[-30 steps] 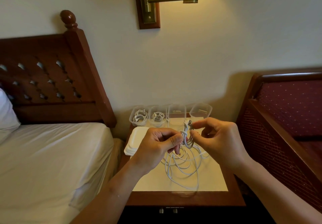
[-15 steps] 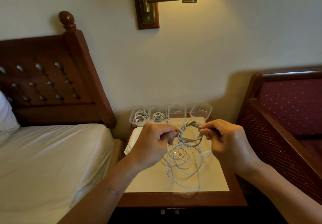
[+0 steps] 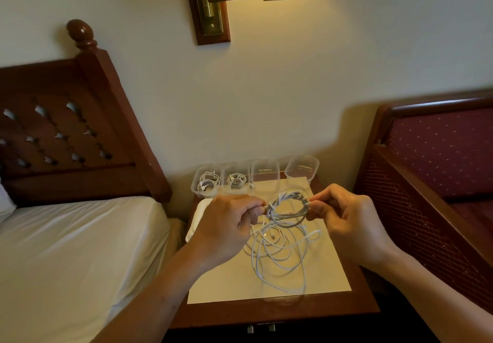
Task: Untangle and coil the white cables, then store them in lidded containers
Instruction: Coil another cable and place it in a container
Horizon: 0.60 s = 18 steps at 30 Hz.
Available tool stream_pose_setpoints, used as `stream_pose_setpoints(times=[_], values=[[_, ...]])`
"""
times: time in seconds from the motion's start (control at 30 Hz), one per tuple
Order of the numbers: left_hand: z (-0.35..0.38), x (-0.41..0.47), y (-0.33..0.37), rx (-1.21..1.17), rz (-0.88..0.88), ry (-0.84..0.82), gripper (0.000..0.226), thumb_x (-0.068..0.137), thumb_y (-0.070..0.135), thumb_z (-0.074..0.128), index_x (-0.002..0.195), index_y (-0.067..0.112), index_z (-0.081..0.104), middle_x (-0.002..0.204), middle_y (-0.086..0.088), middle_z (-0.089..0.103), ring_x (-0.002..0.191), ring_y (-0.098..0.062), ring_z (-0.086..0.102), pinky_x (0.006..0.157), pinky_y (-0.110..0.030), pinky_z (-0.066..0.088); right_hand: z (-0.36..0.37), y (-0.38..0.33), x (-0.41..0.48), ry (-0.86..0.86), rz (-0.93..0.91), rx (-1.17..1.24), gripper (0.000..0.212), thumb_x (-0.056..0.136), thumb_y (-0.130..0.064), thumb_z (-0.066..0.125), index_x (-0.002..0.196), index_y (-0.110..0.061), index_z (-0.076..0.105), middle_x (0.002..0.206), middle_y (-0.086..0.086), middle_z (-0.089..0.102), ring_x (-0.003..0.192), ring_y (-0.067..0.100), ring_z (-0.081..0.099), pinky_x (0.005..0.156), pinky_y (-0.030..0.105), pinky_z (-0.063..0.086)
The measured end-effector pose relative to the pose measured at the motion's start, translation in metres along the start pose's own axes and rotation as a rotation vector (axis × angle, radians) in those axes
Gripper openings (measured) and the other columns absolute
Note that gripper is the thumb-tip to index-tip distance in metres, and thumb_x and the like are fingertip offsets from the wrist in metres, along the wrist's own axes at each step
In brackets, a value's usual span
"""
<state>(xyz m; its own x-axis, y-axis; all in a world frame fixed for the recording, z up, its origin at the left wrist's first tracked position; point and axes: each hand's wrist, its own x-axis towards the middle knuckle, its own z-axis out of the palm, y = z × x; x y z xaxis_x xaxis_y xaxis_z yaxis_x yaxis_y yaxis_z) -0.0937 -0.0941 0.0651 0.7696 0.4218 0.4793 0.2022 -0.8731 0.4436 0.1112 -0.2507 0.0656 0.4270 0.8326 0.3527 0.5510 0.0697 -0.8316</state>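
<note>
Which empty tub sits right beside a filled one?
The third tub from the left, next to the cable-filled second tub; the rightmost tub has no filled neighbour.

Dark wood nightstand [image 3: 266, 313] — cream sheet [image 3: 226, 284] covers most of top. Row of four clear containers [image 3: 265, 174] along 12 o'clock edge; two toward 11 o'clock hold coiled white cables [image 3: 206, 181]. White lids [image 3: 198, 217] at 9 o'clock edge. Loose white cable [image 3: 277, 257] sprawled on sheet — centre to 5 o'clock.

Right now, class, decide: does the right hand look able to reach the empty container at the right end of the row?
Probably yes. The right hand is just in front of that empty container, nothing stands between, though it and the left hand both pinch the coiled cable.
</note>
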Motion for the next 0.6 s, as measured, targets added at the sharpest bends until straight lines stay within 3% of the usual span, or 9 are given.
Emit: stream_pose_setpoints(times=[0.17, 0.23, 0.37, 0.5, 0.6], values=[[0.009, -0.001, -0.007, 0.013, -0.025, 0.027, 0.020, 0.105, 0.025, 0.054, 0.094, 0.028, 0.071, 0.075, 0.018, 0.061, 0.072, -0.008, 0.060, 0.062, -0.022, 0.045, 0.008, 0.013, 0.007, -0.036, 0.091, 0.023, 0.014, 0.100, -0.006, 0.060, 0.097, -0.016, 0.069, 0.096, -0.002, 0.075, 0.093, 0.014, 0.074, 0.081, 0.039, 0.064], [0.016, 0.001, -0.014, -0.055, -0.095, 0.001, 0.020, 0.104, 0.023, 0.055, 0.093, 0.032, 0.069, 0.079, 0.018, 0.062, 0.077, -0.010, 0.060, 0.065, -0.028, 0.047, 0.017, 0.015, 0.011, -0.056, 0.206, 0.208, 0.011, 0.102, -0.004, 0.056, 0.098, -0.009, 0.066, 0.102, 0.005, 0.077, 0.100, 0.014, 0.075, 0.089, 0.039, 0.063], [0.030, 0.006, -0.023, -0.290, -0.280, -0.129, 0.023, 0.105, 0.013, 0.057, 0.099, 0.028, 0.073, 0.086, 0.024, 0.066, 0.086, -0.005, 0.060, 0.073, -0.018, 0.045, 0.037, 0.020, 0.023, -0.008, 0.422, 0.528, 0.008, 0.102, -0.006, 0.058, 0.108, -0.002, 0.060, 0.097, 0.014, 0.078, 0.092, 0.028, 0.078, 0.087, 0.050, 0.062], [0.046, 0.013, -0.039, -0.414, -0.387, -0.191, 0.023, 0.106, 0.013, 0.054, 0.104, 0.018, 0.077, 0.084, 0.004, 0.071, 0.081, -0.012, 0.064, 0.075, -0.030, 0.050, 0.049, 0.038, 0.045, -0.032, 0.469, 0.263, 0.022, 0.099, -0.018, 0.066, 0.121, -0.020, 0.063, 0.089, 0.001, 0.080, 0.083, 0.014, 0.077, 0.076, 0.034, 0.063], [0.060, 0.028, -0.060, -0.725, -0.632, -0.153, 0.024, 0.107, 0.009, 0.052, 0.109, 0.003, 0.074, 0.084, -0.012, 0.068, 0.076, -0.021, 0.067, 0.068, -0.035, 0.052, 0.060, 0.050, 0.069, -0.071, 0.398, 0.066, 0.019, 0.100, -0.022, 0.065, 0.116, -0.018, 0.075, 0.086, -0.004, 0.078, 0.079, 0.011, 0.073, 0.076, 0.033, 0.063]])
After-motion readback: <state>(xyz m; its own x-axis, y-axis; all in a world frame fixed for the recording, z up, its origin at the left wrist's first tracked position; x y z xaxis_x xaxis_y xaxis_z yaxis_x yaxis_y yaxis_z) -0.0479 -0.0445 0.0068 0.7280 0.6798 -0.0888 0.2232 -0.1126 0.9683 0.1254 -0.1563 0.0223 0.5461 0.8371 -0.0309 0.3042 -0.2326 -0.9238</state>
